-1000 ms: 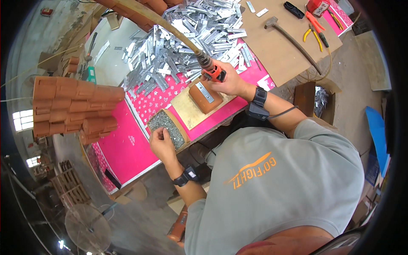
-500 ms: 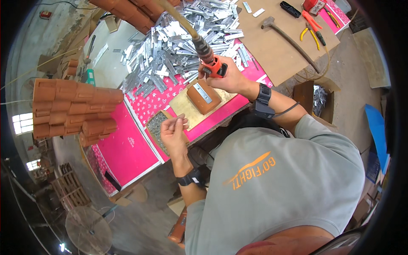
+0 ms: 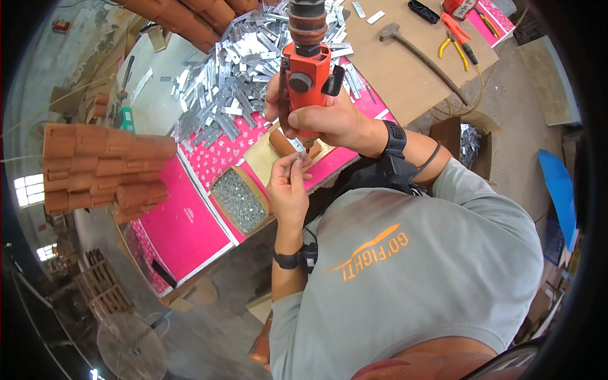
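My right hand (image 3: 339, 120) is wrapped round a red air screwdriver (image 3: 308, 82), held upright with its tip pointing down. Under it, an orange-brown clay tile piece (image 3: 280, 143) lies on a pale board (image 3: 256, 158), with a flat silver metal strip (image 3: 294, 144) on top. My left hand (image 3: 290, 187) is closed in a pinch by the near end of the strip, close to the tool's tip; what the fingertips hold is too small to make out. The tool and both hands cover part of the tile piece. Beside my left hand stands an open box of small metal screws (image 3: 237, 199).
A heap of silver metal strips (image 3: 221, 82) covers the far part of the pink table (image 3: 183, 221). Stacked clay tiles (image 3: 104, 158) stand at the left, more (image 3: 183, 22) at the back. A hammer (image 3: 424, 60) and yellow-handled pliers (image 3: 454, 50) lie on cardboard at the right.
My right hand has brought the screwdriver upright over the near end of the strip. My left hand has moved right from beside the screw box to the strip, uncovering the box.
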A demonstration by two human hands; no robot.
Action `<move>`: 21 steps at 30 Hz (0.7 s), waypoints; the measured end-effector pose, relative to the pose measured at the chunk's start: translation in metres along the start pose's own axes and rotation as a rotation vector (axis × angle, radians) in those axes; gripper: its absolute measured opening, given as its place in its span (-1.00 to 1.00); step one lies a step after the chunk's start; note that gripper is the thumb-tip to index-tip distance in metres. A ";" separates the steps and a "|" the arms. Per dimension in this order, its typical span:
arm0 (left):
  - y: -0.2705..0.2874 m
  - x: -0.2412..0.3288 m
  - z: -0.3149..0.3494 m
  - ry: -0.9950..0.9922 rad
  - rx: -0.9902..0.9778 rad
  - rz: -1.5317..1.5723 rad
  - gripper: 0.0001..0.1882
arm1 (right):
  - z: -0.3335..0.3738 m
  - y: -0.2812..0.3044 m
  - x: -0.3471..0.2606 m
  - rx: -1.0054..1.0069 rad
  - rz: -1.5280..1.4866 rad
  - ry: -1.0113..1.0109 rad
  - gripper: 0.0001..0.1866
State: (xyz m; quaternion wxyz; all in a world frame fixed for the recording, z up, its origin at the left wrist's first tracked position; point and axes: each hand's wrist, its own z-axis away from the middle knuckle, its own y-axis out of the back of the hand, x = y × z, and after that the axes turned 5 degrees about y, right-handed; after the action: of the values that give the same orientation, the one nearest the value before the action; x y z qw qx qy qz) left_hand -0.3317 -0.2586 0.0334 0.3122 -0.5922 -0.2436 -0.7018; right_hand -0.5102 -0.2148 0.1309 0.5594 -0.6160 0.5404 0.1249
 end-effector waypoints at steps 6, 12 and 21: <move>-0.001 -0.015 0.001 -0.140 0.060 -0.106 -0.85 | 0.003 -0.006 0.007 0.031 -0.030 -0.007 -0.71; -0.004 -0.012 0.001 -0.226 0.128 -0.245 -0.88 | 0.007 -0.006 0.011 0.023 0.022 -0.017 -0.69; -0.012 -0.014 0.002 -0.405 0.260 -0.412 -0.89 | 0.015 -0.002 0.018 -0.001 0.083 -0.012 -0.67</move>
State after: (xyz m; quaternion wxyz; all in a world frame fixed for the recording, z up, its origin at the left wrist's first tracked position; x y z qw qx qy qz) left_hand -0.3374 -0.2473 0.0206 0.1818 -0.6133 -0.5031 -0.5811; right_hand -0.4954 -0.2123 0.1136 0.5565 -0.5927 0.5620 0.1521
